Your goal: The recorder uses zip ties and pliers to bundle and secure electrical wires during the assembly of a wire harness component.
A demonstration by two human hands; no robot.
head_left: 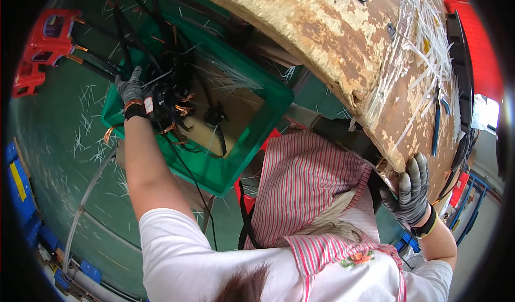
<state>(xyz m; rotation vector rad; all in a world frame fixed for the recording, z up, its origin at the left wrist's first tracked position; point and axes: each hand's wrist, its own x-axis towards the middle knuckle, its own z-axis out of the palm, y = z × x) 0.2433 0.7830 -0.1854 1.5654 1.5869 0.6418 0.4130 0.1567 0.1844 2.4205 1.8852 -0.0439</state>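
Over the far left part of a green plastic crate [228,162], my gloved left hand [130,89] is closed round black cables, though its fingertips are partly hidden. Stripped copper ends [184,110] stick out of the dark tangle of cables [170,90] beside it. A black connector piece [215,114] lies on the crate's tan bottom. On the right, my gloved right hand [412,192] rests at the near corner of the worn wooden table [316,25]. Its thumb is spread from the fingers, and I see nothing held in it.
White plastic strips [432,49] are heaped on the table near a blue-handled tool [436,122]. Red plastic stools [51,39] stand at far left. Cut strips litter the green floor [64,168]. A metal rail [86,194] curves at left; a thin black cord [199,186] hangs before the crate.
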